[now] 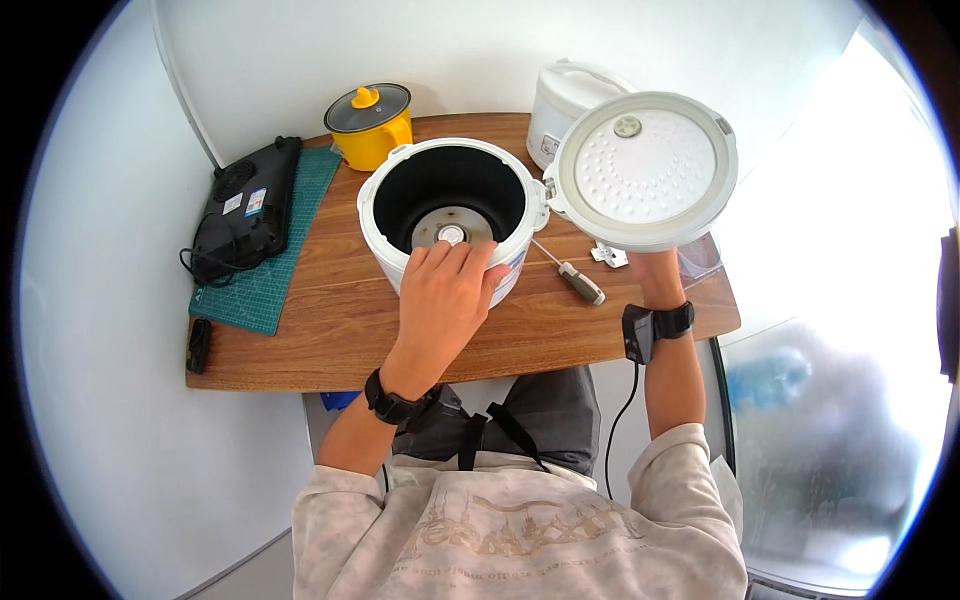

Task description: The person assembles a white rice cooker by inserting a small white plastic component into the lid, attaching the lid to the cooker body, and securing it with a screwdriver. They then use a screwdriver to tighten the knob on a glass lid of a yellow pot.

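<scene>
In the middle of the table stands a white rice cooker (380,232), its lid (640,170) swung out to the right on a hinge. The dark inside has no inner pot, and a round metal heating plate (432,228) shows at the bottom. My left hand (446,290) grips the near rim, fingers curled over it into the opening. At the near edge of the lid is my right hand (655,268), its fingers hidden beneath. Between the cooker and the lid lies a screwdriver (580,283) with a grey handle.
Behind the lid stands a white lidded appliance (572,88). A yellow pot (375,145) with a glass lid is at the back left. A black device (245,210) with a cable rests on a green cutting mat (262,302). Small white parts (609,254) lie near my right hand.
</scene>
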A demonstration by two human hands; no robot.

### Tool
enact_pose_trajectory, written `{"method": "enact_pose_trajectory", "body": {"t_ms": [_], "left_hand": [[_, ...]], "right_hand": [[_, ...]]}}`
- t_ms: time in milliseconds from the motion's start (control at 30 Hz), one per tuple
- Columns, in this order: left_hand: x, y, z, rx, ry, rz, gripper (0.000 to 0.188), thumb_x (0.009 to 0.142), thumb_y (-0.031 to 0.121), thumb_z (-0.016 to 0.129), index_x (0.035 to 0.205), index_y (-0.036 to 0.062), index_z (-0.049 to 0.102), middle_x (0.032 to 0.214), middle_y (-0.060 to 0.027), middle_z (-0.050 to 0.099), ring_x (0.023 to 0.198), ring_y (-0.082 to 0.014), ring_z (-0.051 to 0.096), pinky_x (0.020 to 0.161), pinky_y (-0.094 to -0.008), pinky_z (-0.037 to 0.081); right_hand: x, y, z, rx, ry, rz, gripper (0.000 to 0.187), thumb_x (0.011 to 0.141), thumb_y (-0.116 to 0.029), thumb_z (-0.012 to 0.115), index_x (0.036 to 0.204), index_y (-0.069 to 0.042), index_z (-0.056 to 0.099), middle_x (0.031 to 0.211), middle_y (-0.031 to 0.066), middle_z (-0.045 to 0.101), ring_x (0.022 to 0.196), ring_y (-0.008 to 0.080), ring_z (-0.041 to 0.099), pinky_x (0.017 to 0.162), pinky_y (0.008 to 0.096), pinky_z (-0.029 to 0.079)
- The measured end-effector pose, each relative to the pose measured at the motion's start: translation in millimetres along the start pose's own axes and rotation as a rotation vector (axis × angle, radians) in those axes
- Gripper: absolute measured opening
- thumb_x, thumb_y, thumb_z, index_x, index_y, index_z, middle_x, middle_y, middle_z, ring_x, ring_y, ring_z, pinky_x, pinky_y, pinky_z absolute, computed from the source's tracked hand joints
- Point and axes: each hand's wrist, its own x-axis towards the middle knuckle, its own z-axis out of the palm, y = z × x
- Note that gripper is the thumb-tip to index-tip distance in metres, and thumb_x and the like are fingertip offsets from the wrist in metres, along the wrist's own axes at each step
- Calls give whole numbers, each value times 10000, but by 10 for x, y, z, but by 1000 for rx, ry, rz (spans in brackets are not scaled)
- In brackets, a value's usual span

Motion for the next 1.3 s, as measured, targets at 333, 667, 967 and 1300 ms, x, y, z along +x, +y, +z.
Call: {"method": "enact_pose_trajectory", "body": {"t_ms": [333,667,967,1300], "left_hand": [[-12,-24,-7,-24,-5,6,237,859,230,716,1028,75,661,772,-41,620,763,-209,577,678,-361,401],[1,-27,-24,-27,-13,10,248,852,229,725,1039,78,663,768,-39,618,758,-206,575,676,-355,400],[-15,-41,-25,0,-6,29,261,863,242,717,1059,78,663,765,-34,606,756,-201,567,680,-353,398],[-12,-60,-14,-46,20,44,272,864,245,719,1064,70,660,759,-32,599,744,-198,557,681,-347,397]], "right_hand": [[-182,-212,199,-77,65,4,472,969,-170,627,1395,-62,456,1338,88,559,1196,231,579,983,382,523],[-67,-73,-8,67,-36,1,477,962,-151,635,1394,-56,456,1354,93,552,1202,231,576,990,383,522],[-114,-70,140,68,-29,-32,394,981,-170,605,1340,-51,495,1266,91,598,1100,226,620,891,354,562],[-171,71,59,-10,0,7,508,1006,-246,568,1452,-75,397,1433,97,491,1283,262,514,1066,414,460]]}}
